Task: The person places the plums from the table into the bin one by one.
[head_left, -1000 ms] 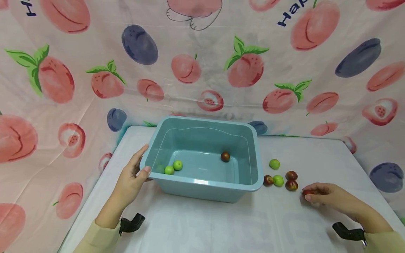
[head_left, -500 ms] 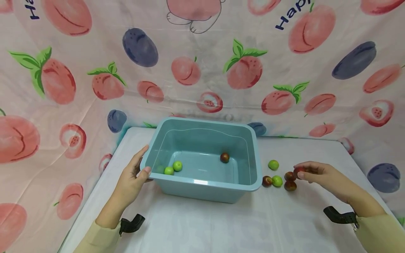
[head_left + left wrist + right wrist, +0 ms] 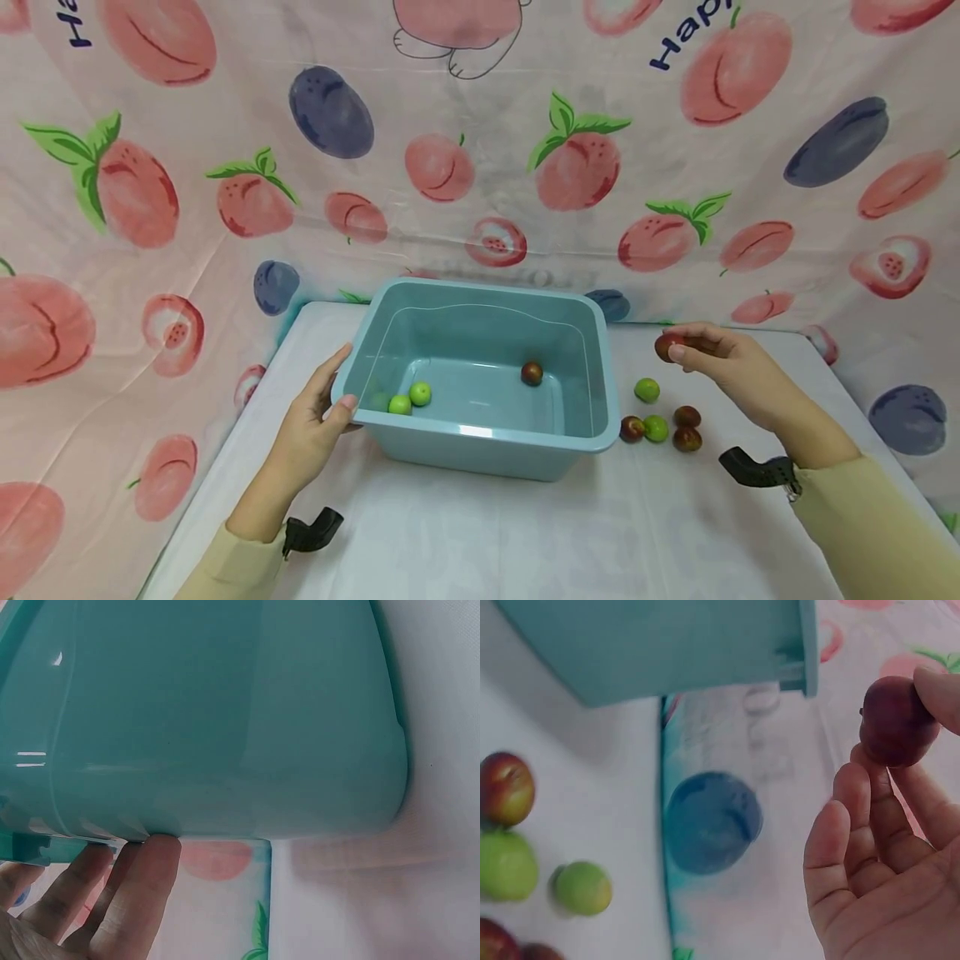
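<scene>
My left hand (image 3: 311,425) holds the left end of a light blue plastic basin (image 3: 480,429), thumb at the rim and fingers against the outer wall. In the left wrist view its fingers (image 3: 139,900) lie along that wall (image 3: 225,735). My right hand (image 3: 738,371) pinches a dark red plum (image 3: 896,724) between thumb and fingers, raised above the table to the right of the basin. Inside the basin are two green plums (image 3: 421,393) at the left and one dark red plum (image 3: 532,373) at the right.
Right of the basin, several loose plums lie on the white-covered table (image 3: 480,533): green ones (image 3: 647,389) and dark red ones (image 3: 687,439). A fruit-print cloth (image 3: 450,108) hangs behind the table and along its left side.
My right hand has lifted a dark red plum from the table's right side and carried it up, back and left, past the loose plums. The left hand and basin stay put.
</scene>
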`<state>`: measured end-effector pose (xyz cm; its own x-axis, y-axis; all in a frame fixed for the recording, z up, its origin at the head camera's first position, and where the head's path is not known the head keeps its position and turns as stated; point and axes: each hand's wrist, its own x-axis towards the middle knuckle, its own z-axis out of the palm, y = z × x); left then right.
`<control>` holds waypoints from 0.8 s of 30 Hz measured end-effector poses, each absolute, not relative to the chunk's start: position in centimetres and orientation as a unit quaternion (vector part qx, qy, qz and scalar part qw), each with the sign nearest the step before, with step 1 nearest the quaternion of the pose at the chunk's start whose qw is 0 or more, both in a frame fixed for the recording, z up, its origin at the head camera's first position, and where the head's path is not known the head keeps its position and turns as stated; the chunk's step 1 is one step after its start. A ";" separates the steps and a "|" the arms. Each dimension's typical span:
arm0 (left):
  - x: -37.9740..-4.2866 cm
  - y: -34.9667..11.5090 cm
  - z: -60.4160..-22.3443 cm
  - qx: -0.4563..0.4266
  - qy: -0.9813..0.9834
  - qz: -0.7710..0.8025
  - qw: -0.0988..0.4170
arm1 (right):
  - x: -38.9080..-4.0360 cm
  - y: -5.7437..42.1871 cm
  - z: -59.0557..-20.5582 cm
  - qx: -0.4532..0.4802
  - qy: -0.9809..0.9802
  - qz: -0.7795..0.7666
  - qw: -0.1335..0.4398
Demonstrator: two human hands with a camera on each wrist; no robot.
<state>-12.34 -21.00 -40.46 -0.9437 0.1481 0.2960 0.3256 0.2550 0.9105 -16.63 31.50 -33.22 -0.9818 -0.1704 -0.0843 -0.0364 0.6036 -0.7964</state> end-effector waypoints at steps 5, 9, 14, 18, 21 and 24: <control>-12.3 -20.9 -40.5 -0.149 -0.789 -0.591 0.076 | -17.5 30.0 -32.1 -0.068 0.881 -0.462 0.074; -12.3 -20.9 -40.5 -0.145 -0.792 -0.588 0.078 | -18.3 28.9 -31.4 -0.079 0.873 -0.476 0.067; -12.4 -20.9 -40.5 -0.147 -0.791 -0.588 0.077 | -19.2 27.5 -30.4 -0.086 0.872 -0.476 0.072; -12.4 -21.0 -40.6 -0.146 -0.793 -0.587 0.077 | -20.0 26.1 -29.5 -0.095 0.868 -0.482 0.070; -12.4 -21.0 -40.6 -0.146 -0.793 -0.586 0.078 | -20.7 24.9 -28.9 -0.109 0.859 -0.495 0.074; -12.4 -21.0 -40.5 -0.146 -0.792 -0.587 0.078 | -21.3 23.8 -28.5 -0.130 0.853 -0.499 0.080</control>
<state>-12.38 -20.97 -40.52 -0.9453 0.1388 0.2952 0.3228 0.2674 0.9079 -21.34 23.80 -28.46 -0.9533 -0.3021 -0.0057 -0.1431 0.4680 -0.8721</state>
